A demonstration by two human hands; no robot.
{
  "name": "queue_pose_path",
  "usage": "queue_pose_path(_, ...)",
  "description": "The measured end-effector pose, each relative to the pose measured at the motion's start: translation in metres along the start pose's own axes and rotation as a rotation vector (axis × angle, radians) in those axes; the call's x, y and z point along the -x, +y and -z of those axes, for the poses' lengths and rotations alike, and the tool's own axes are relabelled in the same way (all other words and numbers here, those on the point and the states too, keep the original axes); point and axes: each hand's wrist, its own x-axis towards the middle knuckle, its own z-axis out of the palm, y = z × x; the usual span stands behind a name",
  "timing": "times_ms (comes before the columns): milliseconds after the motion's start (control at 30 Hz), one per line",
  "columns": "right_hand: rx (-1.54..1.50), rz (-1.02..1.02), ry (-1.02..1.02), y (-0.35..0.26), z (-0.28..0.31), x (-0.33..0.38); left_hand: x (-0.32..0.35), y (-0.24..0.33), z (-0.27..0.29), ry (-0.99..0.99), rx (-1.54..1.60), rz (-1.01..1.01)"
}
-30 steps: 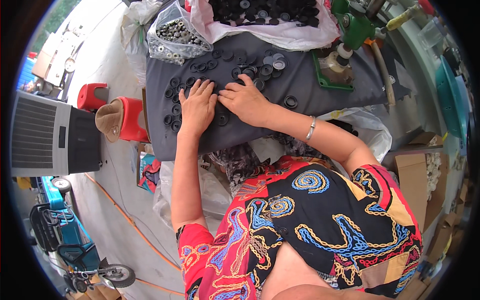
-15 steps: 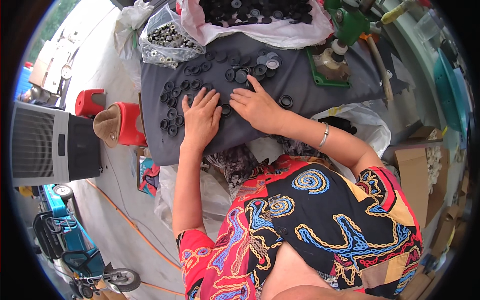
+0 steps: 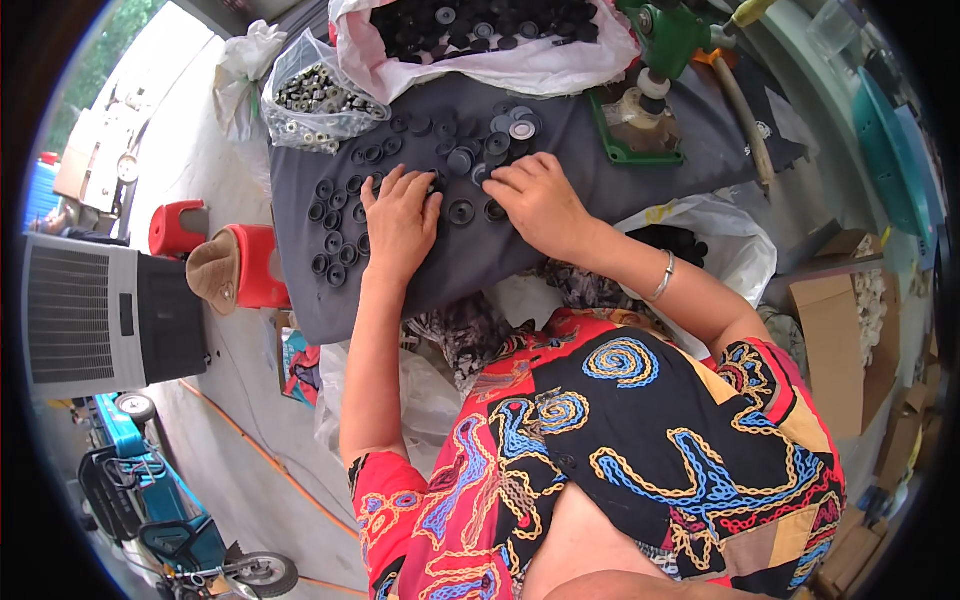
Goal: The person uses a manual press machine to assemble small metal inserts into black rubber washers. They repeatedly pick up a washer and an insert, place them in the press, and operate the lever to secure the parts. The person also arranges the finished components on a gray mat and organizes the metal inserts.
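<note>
Many black round plastic caps (image 3: pixel 461 212) lie on a grey cloth-covered table (image 3: pixel 460 262), some singly on the left, others heaped towards the back. My left hand (image 3: pixel 400 228) rests over the caps at the left with its fingers a little spread; one cap shows just beyond its thumb. My right hand (image 3: pixel 545 207) is bent, fingers together and tips at the near edge of the heap (image 3: pixel 463 160). What lies under those fingertips is mostly hidden. A pale-topped disc (image 3: pixel 522 130) sits on the heap, and another cap (image 3: pixel 495 211) shows beside my right hand.
At the back are a clear bag of small metal parts (image 3: pixel 325 100) and a white sack (image 3: pixel 480 75) full of black pieces. A green hand press (image 3: pixel 640 130) stands at the right back. Red stools (image 3: pixel 262 265) and a grey air cooler (image 3: pixel 80 315) are left of the table.
My right hand has moved slightly right, and its fingers have bent from stretched out to curled. A cap formerly by my left hand now lies uncovered between the hands. The view has shifted slightly.
</note>
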Motion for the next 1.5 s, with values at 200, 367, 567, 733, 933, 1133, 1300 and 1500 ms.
queue_pose_path(200, 0.113, -0.108, -0.141, -0.001, -0.016, -0.027, -0.013, 0.0, -0.011, 0.018, 0.08, 0.013)
queue_pose_path(367, 0.167, -0.027, -0.036, 0.006, -0.029, -0.03, -0.019, -0.008, -0.011, 0.121, 0.132, 0.094)
queue_pose_path(567, 0.084, 0.004, 0.065, 0.009, -0.024, -0.028, -0.031, -0.034, -0.022, 0.17, -0.088, 0.088)
queue_pose_path(733, -0.019, -0.082, 0.047, 0.018, 0.009, -0.017, -0.026, -0.024, -0.017, 0.209, -0.027, -0.021)
queue_pose_path(933, 0.084, -0.205, -0.11, 0.029, 0.022, -0.001, -0.034, 0.013, -0.022, 0.107, 0.07, -0.028)
queue_pose_path(1133, -0.005, -0.224, -0.26, 0.035, 0.021, 0.004, -0.037, 0.014, -0.03, 0.062, 0.09, 0.023)
queue_pose_path(1300, -0.017, -0.188, -0.203, 0.031, 0.028, 0.007, -0.038, 0.011, -0.031, 0.064, 0.116, 0.066)
queue_pose_path(1500, 0.07, -0.09, -0.068, 0.014, 0.035, 0.019, -0.045, 0.013, -0.03, 0.09, 0.101, 0.038)
